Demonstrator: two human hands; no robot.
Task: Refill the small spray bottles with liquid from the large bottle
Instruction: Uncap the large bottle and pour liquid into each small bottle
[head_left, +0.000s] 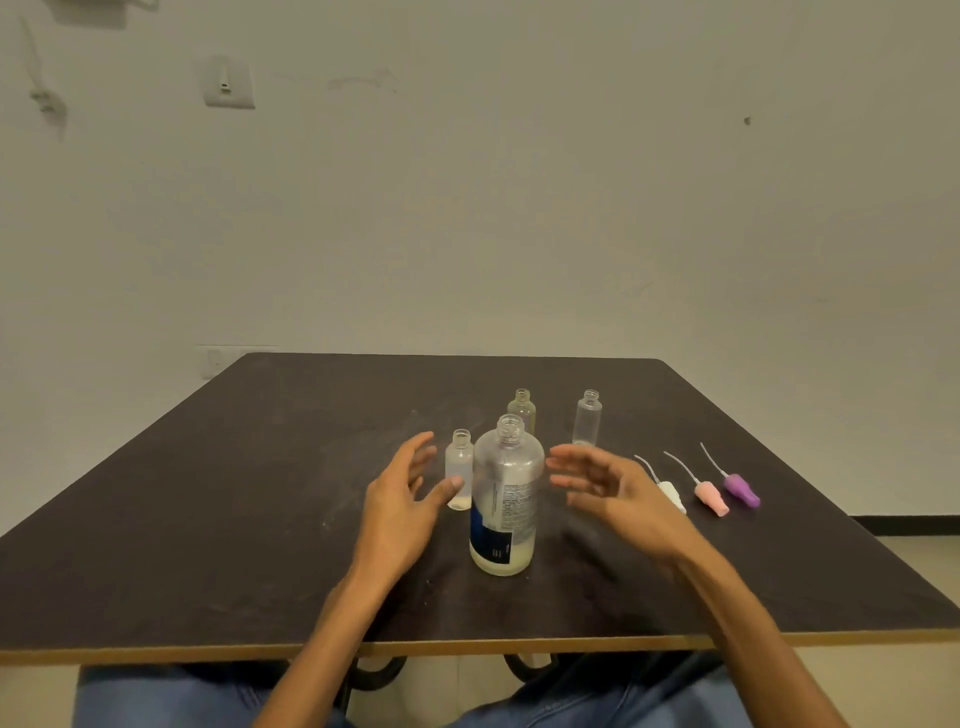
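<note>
Hands, left (402, 501) and right (618, 491), flank the large bottle (503, 501), spread, touching nothing; light, nearly empty, I'd grip mid-body.

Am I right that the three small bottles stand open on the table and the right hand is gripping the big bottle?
Not quite. In the head view the right hand is open beside the large bottle, not gripping it. The three small bottles do stand open on the table.
</note>
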